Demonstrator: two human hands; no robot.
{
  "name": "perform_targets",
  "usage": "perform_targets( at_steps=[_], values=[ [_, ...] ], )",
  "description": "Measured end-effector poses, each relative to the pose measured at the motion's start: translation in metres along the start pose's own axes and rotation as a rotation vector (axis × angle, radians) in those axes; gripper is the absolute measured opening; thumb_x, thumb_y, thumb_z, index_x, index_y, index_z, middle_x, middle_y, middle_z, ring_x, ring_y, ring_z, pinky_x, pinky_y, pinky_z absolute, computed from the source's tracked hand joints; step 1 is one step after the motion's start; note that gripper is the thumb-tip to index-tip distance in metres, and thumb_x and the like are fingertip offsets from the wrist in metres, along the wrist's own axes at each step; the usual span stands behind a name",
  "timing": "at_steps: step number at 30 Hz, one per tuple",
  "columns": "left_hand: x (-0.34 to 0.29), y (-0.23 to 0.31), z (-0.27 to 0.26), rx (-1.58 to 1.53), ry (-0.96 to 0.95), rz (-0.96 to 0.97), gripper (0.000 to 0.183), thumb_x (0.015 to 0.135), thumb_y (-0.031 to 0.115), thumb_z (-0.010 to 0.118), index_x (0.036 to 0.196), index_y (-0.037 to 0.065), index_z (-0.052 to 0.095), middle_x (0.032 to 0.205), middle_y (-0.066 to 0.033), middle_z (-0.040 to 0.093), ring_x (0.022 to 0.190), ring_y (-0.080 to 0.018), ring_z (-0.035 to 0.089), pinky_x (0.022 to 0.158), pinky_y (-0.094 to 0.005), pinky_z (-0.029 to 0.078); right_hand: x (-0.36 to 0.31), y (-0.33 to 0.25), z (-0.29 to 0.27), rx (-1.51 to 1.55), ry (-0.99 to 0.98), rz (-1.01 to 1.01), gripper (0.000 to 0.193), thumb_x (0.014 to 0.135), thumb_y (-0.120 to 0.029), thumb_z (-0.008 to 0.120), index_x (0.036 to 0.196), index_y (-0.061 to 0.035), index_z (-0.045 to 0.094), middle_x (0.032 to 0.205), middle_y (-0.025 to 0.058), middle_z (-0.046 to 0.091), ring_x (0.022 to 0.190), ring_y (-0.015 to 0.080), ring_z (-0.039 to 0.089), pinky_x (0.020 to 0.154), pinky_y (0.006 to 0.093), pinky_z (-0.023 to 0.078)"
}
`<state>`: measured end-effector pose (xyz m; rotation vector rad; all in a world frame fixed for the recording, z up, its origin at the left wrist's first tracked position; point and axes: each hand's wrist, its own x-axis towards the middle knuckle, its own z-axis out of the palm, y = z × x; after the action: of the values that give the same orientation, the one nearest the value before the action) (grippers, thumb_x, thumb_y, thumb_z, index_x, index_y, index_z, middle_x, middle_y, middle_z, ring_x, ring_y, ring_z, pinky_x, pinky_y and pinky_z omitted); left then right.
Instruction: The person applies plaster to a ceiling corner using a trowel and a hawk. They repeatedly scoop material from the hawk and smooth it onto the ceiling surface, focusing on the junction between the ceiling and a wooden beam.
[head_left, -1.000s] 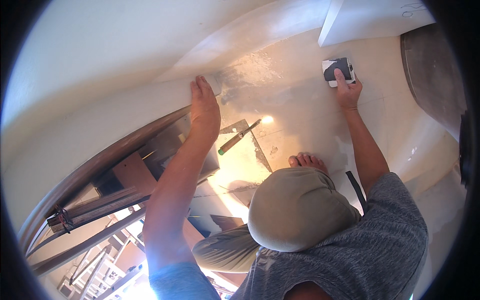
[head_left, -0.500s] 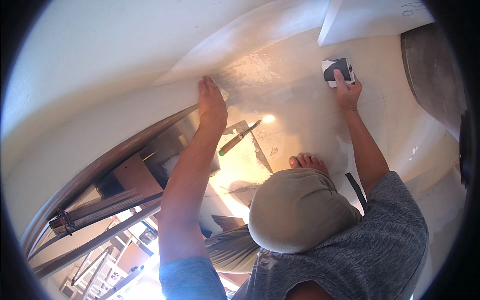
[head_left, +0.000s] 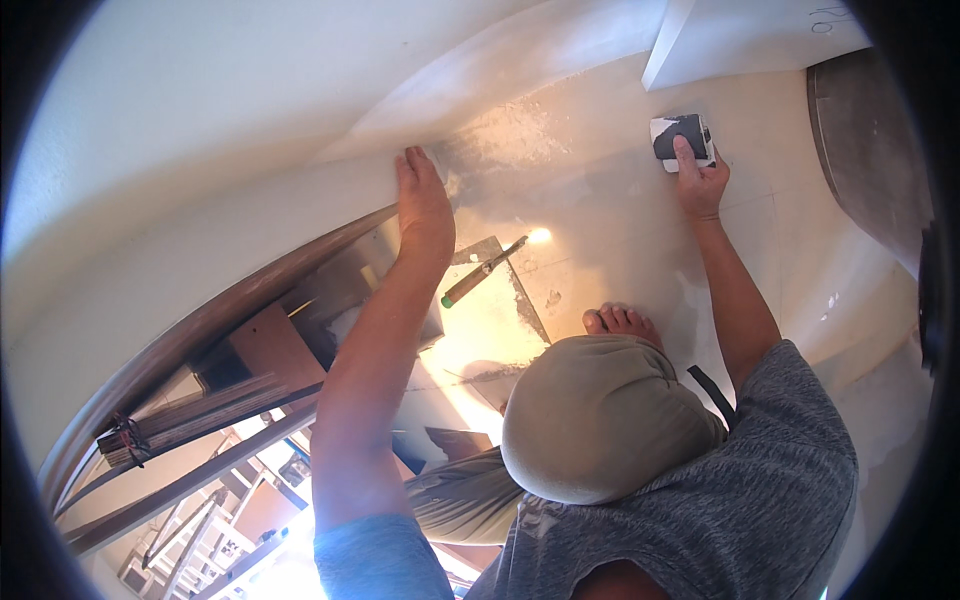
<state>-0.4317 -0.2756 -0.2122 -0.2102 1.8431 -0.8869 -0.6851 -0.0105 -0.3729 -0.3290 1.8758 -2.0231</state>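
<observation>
My right hand (head_left: 702, 182) grips a sanding block (head_left: 683, 140), dark grey and white, with the thumb laid across its top. The block rests against the pale, smooth surface ahead of me at the right. My left hand (head_left: 424, 205) is pressed against the edge of the white wall (head_left: 270, 190), fingers stretched out and close together, holding nothing. Between my hands and nearer to me, a slim tool (head_left: 484, 272) with a brown, green-ended handle lies across a dark-edged square board (head_left: 490, 310).
My bent knee (head_left: 605, 420) and bare foot (head_left: 622, 322) are below the tool. To the left stand a bundle of thin strips (head_left: 190, 420) and brown boards (head_left: 270, 343). A white panel edge (head_left: 668, 45) juts in at the upper right, beside a dark curved panel (head_left: 868, 150).
My right hand and the sanding block have shifted slightly to the right. My left hand keeps its place on the wall edge, and the view has moved a little.
</observation>
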Motion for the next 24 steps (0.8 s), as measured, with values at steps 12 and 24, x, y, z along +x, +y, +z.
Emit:
perform_targets(
  at_steps=[12,24],
  values=[
    [-0.032,-0.012,-0.002,-0.016,0.054,-0.034,0.071,0.103,0.033,0.052,0.161,-0.004,0.037,0.170,-0.0245,0.030,0.158,-0.0412,0.024,0.126,-0.0596,0.016,0.009,0.001,-0.001,-0.168,-0.038,-0.052,0.041,0.095,-0.018,0.081,0.125,0.0070,0.068,0.107,0.0091,0.076,0.087,0.0141,0.071,0.080,0.0296,0.058],
    [-0.031,-0.010,-0.002,-0.064,-0.035,-0.043,0.069,0.102,0.035,0.056,0.158,-0.002,0.044,0.170,-0.0249,0.031,0.158,-0.0433,0.024,0.125,-0.0638,0.015,-0.085,-0.112,0.046,-0.646,-0.362,-0.108,0.023,0.093,-0.021,0.077,0.103,-0.0022,0.068,0.089,0.0118,0.065,0.071,0.0226,0.056,0.066,0.0379,0.049]
  ],
)
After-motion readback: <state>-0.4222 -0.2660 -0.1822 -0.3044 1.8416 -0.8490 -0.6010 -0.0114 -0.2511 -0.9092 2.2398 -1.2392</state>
